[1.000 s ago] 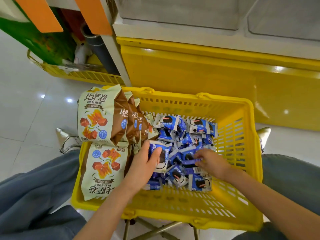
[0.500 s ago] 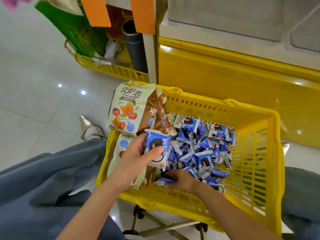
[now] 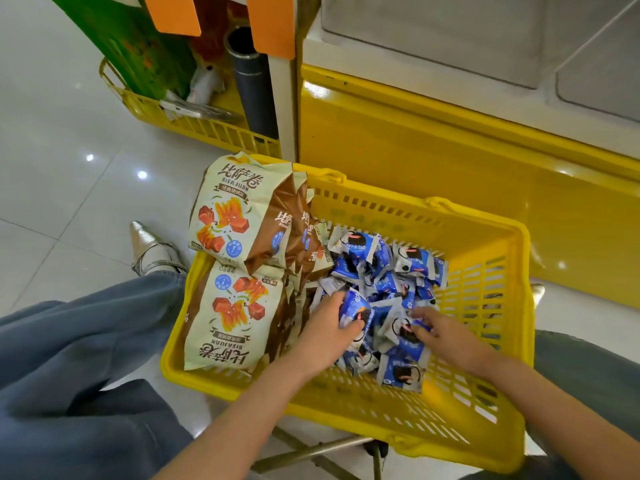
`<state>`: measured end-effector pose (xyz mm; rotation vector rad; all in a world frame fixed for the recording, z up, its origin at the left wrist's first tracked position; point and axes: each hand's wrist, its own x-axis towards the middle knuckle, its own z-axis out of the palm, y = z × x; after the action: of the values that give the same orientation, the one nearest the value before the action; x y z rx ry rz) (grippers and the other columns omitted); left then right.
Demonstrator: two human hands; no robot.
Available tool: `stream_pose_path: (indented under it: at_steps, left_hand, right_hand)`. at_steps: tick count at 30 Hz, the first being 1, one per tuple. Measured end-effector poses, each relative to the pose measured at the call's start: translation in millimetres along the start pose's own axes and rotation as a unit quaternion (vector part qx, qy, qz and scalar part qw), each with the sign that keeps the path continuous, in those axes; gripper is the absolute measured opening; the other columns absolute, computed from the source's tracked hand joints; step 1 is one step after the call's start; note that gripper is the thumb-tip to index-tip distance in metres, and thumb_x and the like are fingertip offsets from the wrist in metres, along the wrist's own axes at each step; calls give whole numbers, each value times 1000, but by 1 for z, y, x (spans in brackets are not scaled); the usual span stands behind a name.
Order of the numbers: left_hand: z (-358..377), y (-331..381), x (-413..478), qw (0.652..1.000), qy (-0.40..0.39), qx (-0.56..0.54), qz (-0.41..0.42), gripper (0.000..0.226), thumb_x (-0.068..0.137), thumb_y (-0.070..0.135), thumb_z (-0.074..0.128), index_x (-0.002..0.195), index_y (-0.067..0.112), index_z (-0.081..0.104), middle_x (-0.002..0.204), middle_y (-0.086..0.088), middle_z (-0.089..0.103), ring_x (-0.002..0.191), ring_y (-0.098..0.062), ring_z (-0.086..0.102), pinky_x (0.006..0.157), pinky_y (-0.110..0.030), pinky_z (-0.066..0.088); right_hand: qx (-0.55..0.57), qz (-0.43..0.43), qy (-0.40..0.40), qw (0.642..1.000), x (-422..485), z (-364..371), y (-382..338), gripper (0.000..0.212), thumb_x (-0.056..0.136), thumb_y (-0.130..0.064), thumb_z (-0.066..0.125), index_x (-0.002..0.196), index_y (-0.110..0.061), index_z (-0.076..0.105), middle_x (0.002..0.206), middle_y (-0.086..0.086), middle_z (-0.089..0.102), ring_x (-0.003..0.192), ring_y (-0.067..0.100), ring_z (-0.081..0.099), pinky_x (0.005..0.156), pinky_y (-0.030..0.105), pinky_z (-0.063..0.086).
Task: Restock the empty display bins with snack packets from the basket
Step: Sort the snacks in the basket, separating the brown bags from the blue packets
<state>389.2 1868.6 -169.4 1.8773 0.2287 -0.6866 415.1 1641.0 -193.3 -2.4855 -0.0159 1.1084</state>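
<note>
A yellow plastic basket point(image 3: 485, 403) sits on a metal stand in front of me. Inside it lies a heap of small blue-and-white cookie packets point(image 3: 384, 268), with large cream-and-brown snack bags point(image 3: 239, 216) stacked at its left end. My left hand point(image 3: 325, 334) is closed around several blue packets point(image 3: 356, 311) low in the heap. My right hand point(image 3: 446, 336) rests on the heap with its fingertips pinching one blue packet point(image 3: 403, 329). Pale empty display bins point(image 3: 433, 32) stand above a yellow counter at the top right.
The yellow counter front point(image 3: 433, 161) rises just behind the basket. A second yellow basket point(image 3: 194, 126) with a green bag and a dark tube stands on the tiled floor at the upper left. My legs in blue trousers point(image 3: 79, 358) flank the basket.
My left hand came down from its raised position back into the heap, still holding packets. My right hand shifted right onto another packet. The view swung slightly left.
</note>
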Motion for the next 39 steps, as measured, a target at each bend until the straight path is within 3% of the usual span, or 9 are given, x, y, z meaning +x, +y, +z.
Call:
stream_pose_path:
  at_steps: [4, 9, 12, 17, 23, 25, 29, 34, 39]
  left_hand:
    - [46, -5, 30, 998, -21, 49, -21, 48, 93, 25, 56, 135, 13, 35, 134, -5, 47, 120, -21, 49, 89, -23, 38]
    - [67, 5, 34, 976, -101, 191, 15, 49, 95, 23, 51, 139, 14, 31, 138, -9, 37, 125, -25, 41, 103, -37, 38]
    - [41, 20, 12, 970, -2, 210, 121, 41, 95, 25, 48, 135, 23, 37, 132, 3, 40, 124, -15, 39, 104, -32, 36]
    - [-38, 35, -47, 926, 215, 172, 260, 24, 92, 30, 39, 114, 30, 49, 105, 27, 41, 103, 1, 42, 89, -14, 33]
    - [-110, -9, -74, 872, 440, 115, 182, 18, 93, 20, 43, 109, 22, 50, 102, 19, 43, 98, -6, 46, 81, -20, 38]
    - [-121, -28, -70, 898, 424, 82, 88, 21, 96, 22, 44, 117, 23, 47, 108, 16, 44, 103, -4, 45, 81, -15, 35]
    - [-134, -48, -61, 956, 294, 8, -13, 19, 97, 40, 34, 114, 40, 43, 101, 22, 56, 95, 4, 55, 75, -16, 43]
    - [-133, -49, -60, 955, 293, -50, -14, 15, 97, 43, 30, 102, 47, 43, 94, 19, 62, 86, 6, 61, 69, -15, 48]
    - [-133, -52, -58, 948, 306, -87, -13, 18, 99, 31, 34, 104, 35, 51, 89, 13, 64, 80, 6, 62, 62, -9, 48]
  right_hand:
    - [-24, 48, 26, 998, 1, -5, 19, 39, 97, -29, 48, 132, -10, 46, 115, 5, 61, 69, 4, 50, 52, 5, 38]
    - [-133, 29, 118, 984, -2, -6, 12, 45, 97, -29, 47, 138, -12, 37, 137, 7, 41, 127, 22, 39, 103, 28, 33]
    - [-58, -65, 180, 980, -4, -5, -8, 39, 96, -21, 49, 134, -14, 42, 133, 4, 45, 127, 19, 40, 103, 27, 34]
    - [2, -143, 112, 983, 15, 10, -59, 37, 98, -22, 46, 134, -17, 43, 139, 2, 43, 123, 18, 47, 97, 27, 40]
    - [-3, -169, -4, 986, 58, 51, -105, 39, 98, -17, 47, 136, -16, 42, 128, 15, 53, 101, 29, 60, 78, 32, 51]
    - [-24, -168, -22, 985, 72, 60, -108, 39, 96, -15, 50, 135, -14, 44, 125, 16, 55, 102, 30, 59, 71, 21, 46]
    - [-151, -226, -18, 962, 95, 66, -104, 38, 92, -13, 52, 130, -13, 51, 134, 7, 51, 123, 24, 47, 99, 28, 36]
    - [-387, -261, -3, 884, 107, 69, -104, 45, 93, -25, 48, 137, -20, 41, 142, -1, 41, 133, 19, 30, 107, 33, 24]
    - [-409, -247, 39, 877, 110, 67, -108, 39, 91, -16, 47, 130, -21, 51, 135, 0, 50, 126, 20, 39, 102, 28, 28]
